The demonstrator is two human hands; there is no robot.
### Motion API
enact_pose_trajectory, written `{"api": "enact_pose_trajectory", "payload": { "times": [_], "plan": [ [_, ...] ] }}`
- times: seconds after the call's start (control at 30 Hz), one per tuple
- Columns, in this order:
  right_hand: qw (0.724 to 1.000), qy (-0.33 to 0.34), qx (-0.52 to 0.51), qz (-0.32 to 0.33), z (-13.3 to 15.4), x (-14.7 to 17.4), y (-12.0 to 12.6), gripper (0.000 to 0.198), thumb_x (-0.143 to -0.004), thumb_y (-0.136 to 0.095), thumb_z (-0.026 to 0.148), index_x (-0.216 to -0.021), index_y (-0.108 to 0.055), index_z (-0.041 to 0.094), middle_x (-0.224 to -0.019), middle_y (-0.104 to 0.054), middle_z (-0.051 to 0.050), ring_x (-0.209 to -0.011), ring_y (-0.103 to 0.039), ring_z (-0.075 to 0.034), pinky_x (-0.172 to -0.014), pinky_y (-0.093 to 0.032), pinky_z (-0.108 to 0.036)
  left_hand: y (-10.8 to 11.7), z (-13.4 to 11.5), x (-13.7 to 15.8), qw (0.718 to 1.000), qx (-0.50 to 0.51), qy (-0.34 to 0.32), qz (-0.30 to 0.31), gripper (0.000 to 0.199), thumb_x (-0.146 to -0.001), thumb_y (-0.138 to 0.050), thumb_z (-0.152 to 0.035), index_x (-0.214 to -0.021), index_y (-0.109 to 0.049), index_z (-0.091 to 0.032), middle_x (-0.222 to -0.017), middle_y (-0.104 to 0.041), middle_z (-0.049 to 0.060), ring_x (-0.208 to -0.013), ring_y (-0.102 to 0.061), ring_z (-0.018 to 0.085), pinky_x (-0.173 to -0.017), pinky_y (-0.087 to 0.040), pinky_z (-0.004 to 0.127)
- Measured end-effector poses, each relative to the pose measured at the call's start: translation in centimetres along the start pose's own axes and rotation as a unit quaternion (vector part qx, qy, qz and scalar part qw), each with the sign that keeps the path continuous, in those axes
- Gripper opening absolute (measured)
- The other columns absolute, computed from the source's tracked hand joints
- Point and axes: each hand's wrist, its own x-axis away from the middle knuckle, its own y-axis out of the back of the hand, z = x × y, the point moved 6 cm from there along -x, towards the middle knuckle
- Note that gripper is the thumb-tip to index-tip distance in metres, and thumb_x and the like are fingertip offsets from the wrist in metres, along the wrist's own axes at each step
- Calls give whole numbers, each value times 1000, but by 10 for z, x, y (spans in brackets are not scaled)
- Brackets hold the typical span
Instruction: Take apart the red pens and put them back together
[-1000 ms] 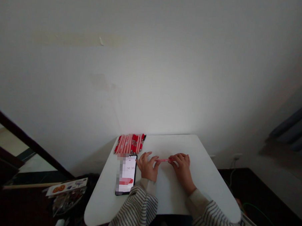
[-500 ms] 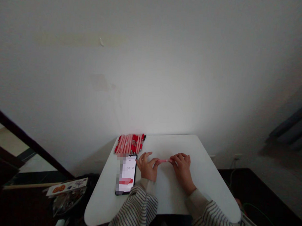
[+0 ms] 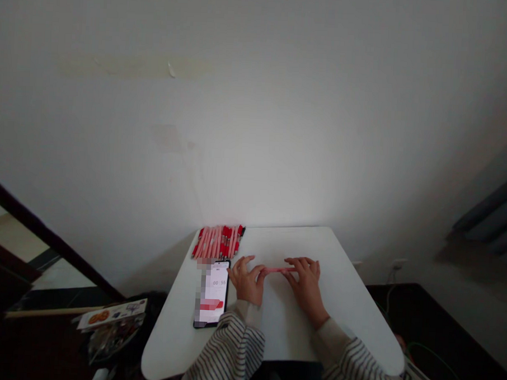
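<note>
A pink pen (image 3: 277, 269) is held level above the white table (image 3: 280, 342), between my two hands. My left hand (image 3: 248, 282) pinches its left end between thumb and forefinger, the other fingers spread. At the pen's right end, my right hand (image 3: 306, 282) is closed on it with thumb and fingertips. Left of my left hand lies a phone (image 3: 217, 292) with a running timer on its screen. Behind the phone, several red and pink pens (image 3: 217, 241) lie side by side in a row at the table's back left corner.
A pale wall (image 3: 281, 129) rises directly behind the table. On the floor at left stands a dark bag or bin (image 3: 115, 338) with packaging in it. A wall socket with a cable (image 3: 397, 264) is at right, near a dark low surface (image 3: 436, 327).
The fingers of my right hand have opened a little and shifted along the pen, so more of it shows. My left hand keeps its place. The timer digits have advanced.
</note>
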Motion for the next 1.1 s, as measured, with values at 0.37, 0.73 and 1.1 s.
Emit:
{"api": "enact_pose_trajectory", "payload": {
  "times": [0.37,0.73,1.1],
  "plan": [
    [1000,-9,2,6,-5,0,-5,26,-89,-45,46,-92,-63,27,-97,-63,-4,-103,-45,-25,-103,-18,-57,-3,2,1,1000,-3,-17,8,9,-75,-66,-38,-74,-74,-34,-115,-61,3,-116,-46,28,-100,-27,56],
    [999,-9,34,-1,-5,1,-5,24,-89,-45,42,-89,-64,27,-96,-59,-5,-104,-44,-27,-101,-19,-61,3,0,2,1000,-1,-11,4,12,-73,-66,-42,-73,-74,-34,-116,-58,4,-114,-44,28,-102,-22,58],
    [1000,-12,-18,-11,-6,-2,-1,30,-88,-46,51,-92,-65,27,-91,-62,-4,-98,-46,-24,-98,-25,-51,-1,2,1,1000,9,5,4,11,-72,-68,-38,-78,-74,-32,-121,-55,5,-117,-42,30,-102,-23,62]
  ]
}}
